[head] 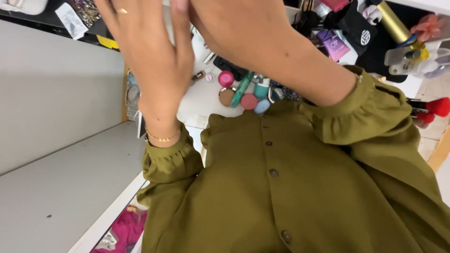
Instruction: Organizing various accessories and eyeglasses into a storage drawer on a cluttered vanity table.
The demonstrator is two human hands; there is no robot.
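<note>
A: Head view first, left to right. Our left hand (159, 61) is raised close to the lens, back toward us, a bracelet (161, 138) on the wrist. Its fingers run straight up and out of the top edge.

B: So are they wide or closed round something?

A: We cannot tell; the tips are cut off. Our right hand (243, 33) is up beside it and overlaps it in view, and its fingers are out of frame too, so we cannot tell there either.

B: What lies nearest to them?

A: We take the teal tube (242, 89) as our mark. It lies on the white table (201, 100), below and beyond both hands and well apart from them, seen between the two wrists. Its long axis slants from lower left to upper right.

B: Which hand is nearer?

A: In the picture the right forearm passes just above it; true depth we cannot judge. Neither hand touches it.

B: And around the tube?

A: Left of it are a pink pot (226, 78) and a tan compact (227, 97). Just right of its lower end sits a red lid (249, 101). Far right of it lies a gold tube (393, 21).
</note>
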